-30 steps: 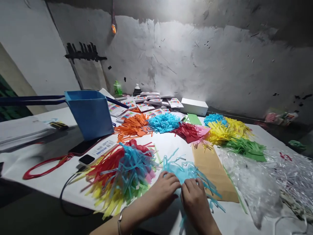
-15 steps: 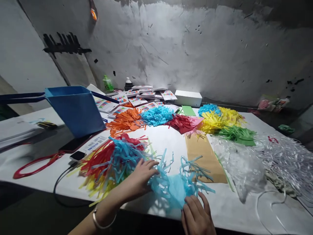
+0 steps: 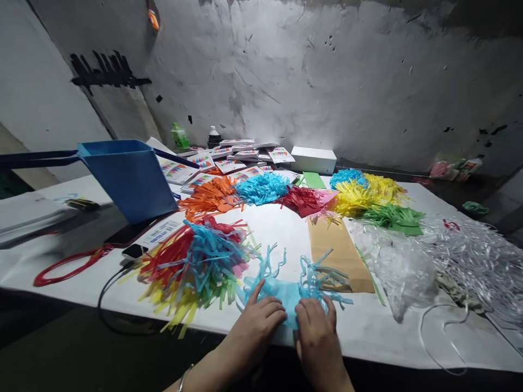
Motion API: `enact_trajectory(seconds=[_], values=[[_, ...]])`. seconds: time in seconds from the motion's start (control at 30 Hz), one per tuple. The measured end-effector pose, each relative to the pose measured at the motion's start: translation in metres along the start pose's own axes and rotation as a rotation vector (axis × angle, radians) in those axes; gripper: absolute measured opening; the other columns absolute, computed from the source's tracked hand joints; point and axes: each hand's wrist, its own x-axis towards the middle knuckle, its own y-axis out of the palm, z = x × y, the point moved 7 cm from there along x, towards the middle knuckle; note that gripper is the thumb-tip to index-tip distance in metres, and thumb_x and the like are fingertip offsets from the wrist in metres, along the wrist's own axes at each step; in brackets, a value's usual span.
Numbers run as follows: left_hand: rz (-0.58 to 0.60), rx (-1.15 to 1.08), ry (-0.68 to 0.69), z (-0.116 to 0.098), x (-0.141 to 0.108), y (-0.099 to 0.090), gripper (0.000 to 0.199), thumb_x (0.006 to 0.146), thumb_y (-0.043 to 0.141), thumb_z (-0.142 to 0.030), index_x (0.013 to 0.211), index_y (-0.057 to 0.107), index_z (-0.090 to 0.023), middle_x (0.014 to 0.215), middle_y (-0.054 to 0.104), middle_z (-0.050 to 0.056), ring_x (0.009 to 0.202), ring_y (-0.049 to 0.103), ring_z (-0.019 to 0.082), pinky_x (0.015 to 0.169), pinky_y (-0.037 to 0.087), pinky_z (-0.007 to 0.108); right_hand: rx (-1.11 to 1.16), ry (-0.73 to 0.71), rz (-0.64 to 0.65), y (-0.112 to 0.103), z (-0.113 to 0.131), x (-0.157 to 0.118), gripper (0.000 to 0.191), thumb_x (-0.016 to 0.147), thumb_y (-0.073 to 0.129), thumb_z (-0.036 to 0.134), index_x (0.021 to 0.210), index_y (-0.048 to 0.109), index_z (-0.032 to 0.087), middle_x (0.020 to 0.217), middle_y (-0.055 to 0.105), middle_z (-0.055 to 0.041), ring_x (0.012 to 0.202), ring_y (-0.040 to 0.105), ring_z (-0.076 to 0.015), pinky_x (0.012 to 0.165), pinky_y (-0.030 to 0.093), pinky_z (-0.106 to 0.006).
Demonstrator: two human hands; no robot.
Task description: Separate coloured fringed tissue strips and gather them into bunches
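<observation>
A light blue tissue piece with fringed ends (image 3: 288, 294) lies at the table's front edge. My left hand (image 3: 261, 321) is on its left part, index finger stretched out and the other fingers curled over the near edge. Close beside it, my right hand (image 3: 318, 326) has its fingers bent together on the tissue's near edge, with the thumb side hidden. To the left of my hands rests a pile of red, blue, yellow and green fringed tissue (image 3: 196, 256).
Behind is a row of tassels: orange (image 3: 214, 197), blue (image 3: 261, 188), red (image 3: 302, 200), yellow (image 3: 355, 198), green (image 3: 394, 218). A blue box (image 3: 131, 179) stands left. Brown paper (image 3: 339, 256), clear plastic (image 3: 392, 267) and silvery strands (image 3: 482, 267) lie right.
My left hand has moved right and nearer, from above the tissue's left fringe to its near edge beside my right hand. The view has shifted slightly.
</observation>
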Motion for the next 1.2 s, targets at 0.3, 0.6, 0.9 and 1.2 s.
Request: enact_trajectory(seconds=[0.3, 0.6, 0.9, 1.2], values=[[-0.123, 0.012, 0.148, -0.013, 0.002, -0.021, 0.028, 0.101, 0.038, -0.007, 0.098, 0.063, -0.018, 0.092, 0.078, 0.0, 0.095, 0.071, 0.014, 0.126, -0.001, 0.047, -0.433, 0.304, 0.02, -0.052, -0.124, -0.003, 0.032, 0.074, 0.045, 0.005, 0.095, 0.063, 0.021, 0.084, 0.071, -0.0045, 0.082, 0.067, -0.0264, 0.083, 0.038, -0.048], [-0.108, -0.068, 0.115, -0.016, 0.004, 0.002, 0.029, 0.098, 0.038, -0.006, 0.098, 0.064, -0.02, 0.088, 0.076, 0.0, 0.091, 0.07, 0.015, 0.125, 0.005, 0.051, -0.631, 0.178, -0.138, -0.124, -0.107, -0.029, 0.042, 0.093, 0.051, 0.027, 0.133, 0.053, 0.017, 0.12, 0.069, -0.0147, 0.104, 0.068, -0.0301, 0.094, 0.05, -0.048], [-0.015, -0.057, 0.036, -0.001, -0.004, 0.001, 0.03, 0.09, 0.043, -0.002, 0.1, 0.062, -0.022, 0.094, 0.076, 0.001, 0.095, 0.069, 0.016, 0.124, 0.01, 0.05, -0.011, -0.339, 0.004, -0.013, -0.002, -0.026, 0.043, 0.088, 0.035, 0.0, 0.114, 0.068, 0.01, 0.108, 0.077, -0.007, 0.109, 0.07, -0.0183, 0.105, 0.051, -0.035], [0.247, -0.27, -0.185, 0.029, -0.011, -0.054, 0.052, 0.083, 0.054, -0.013, 0.133, 0.053, -0.027, 0.14, 0.06, 0.009, 0.131, 0.053, 0.027, 0.119, 0.027, 0.056, -0.028, -0.285, 0.026, -0.007, -0.012, -0.039, 0.05, 0.081, 0.039, -0.005, 0.125, 0.061, 0.004, 0.12, 0.072, -0.013, 0.127, 0.059, -0.0239, 0.114, 0.043, -0.045]])
